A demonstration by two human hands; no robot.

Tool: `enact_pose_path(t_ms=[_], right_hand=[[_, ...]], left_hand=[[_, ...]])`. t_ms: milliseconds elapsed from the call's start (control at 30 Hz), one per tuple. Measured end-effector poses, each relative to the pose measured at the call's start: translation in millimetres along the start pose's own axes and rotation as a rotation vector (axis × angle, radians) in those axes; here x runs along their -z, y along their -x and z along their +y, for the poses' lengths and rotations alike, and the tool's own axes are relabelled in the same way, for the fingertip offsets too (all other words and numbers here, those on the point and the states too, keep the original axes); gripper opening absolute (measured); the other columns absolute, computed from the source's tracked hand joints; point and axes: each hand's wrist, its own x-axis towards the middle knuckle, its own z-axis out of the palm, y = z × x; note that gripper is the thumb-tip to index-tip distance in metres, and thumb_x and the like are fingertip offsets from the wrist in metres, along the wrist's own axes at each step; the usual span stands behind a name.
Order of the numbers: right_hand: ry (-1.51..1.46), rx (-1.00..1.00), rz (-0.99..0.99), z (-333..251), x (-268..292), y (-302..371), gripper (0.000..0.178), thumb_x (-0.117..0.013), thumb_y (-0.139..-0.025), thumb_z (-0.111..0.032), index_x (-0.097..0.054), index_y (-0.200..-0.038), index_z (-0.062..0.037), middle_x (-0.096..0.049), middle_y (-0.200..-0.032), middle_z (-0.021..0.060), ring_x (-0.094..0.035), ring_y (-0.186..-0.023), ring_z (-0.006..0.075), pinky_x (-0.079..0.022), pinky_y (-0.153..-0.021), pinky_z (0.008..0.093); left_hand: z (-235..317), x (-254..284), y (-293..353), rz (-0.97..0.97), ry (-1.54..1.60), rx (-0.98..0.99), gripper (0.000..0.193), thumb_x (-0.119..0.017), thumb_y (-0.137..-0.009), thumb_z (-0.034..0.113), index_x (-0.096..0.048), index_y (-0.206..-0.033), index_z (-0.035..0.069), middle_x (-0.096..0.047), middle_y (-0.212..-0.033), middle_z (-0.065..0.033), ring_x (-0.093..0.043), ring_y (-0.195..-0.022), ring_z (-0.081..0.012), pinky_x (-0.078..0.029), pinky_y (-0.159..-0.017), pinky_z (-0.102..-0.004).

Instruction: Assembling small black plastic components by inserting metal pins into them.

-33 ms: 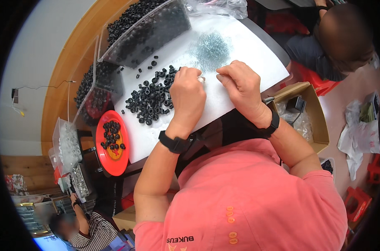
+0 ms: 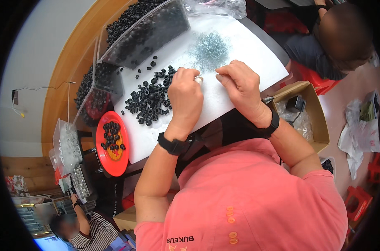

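Note:
Over the white sheet [image 2: 257,50], my left hand [image 2: 185,98] is closed, its fingers curled together. A small pale, shiny piece [image 2: 199,79] shows at its fingertips, too small to name. Across a short gap, my right hand [image 2: 242,90] is pinched, thumb against forefinger; whatever lies between them is too small to see. Beside my left hand spreads a heap of small black ring-like parts [image 2: 148,100]. Beyond both hands lies a scattered pile of tiny grey-green, glittering pieces [image 2: 211,48].
Clear bins of black parts [image 2: 146,39] stand at the far left. A red plate [image 2: 101,157] with black parts sits left of the sheet. An open cardboard box [image 2: 321,121] is at right. Other people work at far right [image 2: 311,52] and lower left [image 2: 96,228].
My left hand has shifted slightly left, with the small pale piece still at its fingertips. My right hand stays almost in place.

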Motion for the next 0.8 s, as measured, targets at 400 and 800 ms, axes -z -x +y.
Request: enact_pose_path(t_ms=[400,800], right_hand=[[-0.576,-0.473,-0.316,-20.6,-5.1,-13.7,0.011,-0.068,-0.090,-0.009,-0.067,-0.090,0.0027,-0.069,-0.081,0.0077,-0.061,-0.071,0.0123,-0.049,-0.065,0.0279],[-0.879,-0.654,-0.389,-27.6,-5.3,-17.3,0.013,-0.063,-0.089,-0.003,-0.070,-0.099,0.0014,-0.066,-0.079,0.0035,-0.061,-0.070,0.0084,-0.048,-0.063,0.0235]], left_hand=[[18.9,19.8,17.4,0.000,0.562,0.256,0.012,-0.066,-0.089,-0.004,-0.068,-0.100,-0.001,-0.064,-0.094,-0.0010,-0.060,-0.075,-0.0060,-0.046,-0.055,-0.0205],[10.9,29.2,29.4,0.021,0.521,0.161,0.012,-0.072,-0.086,-0.007,-0.067,-0.096,-0.001,-0.063,-0.088,-0.0021,-0.060,-0.075,-0.0067,-0.047,-0.059,-0.0217]])
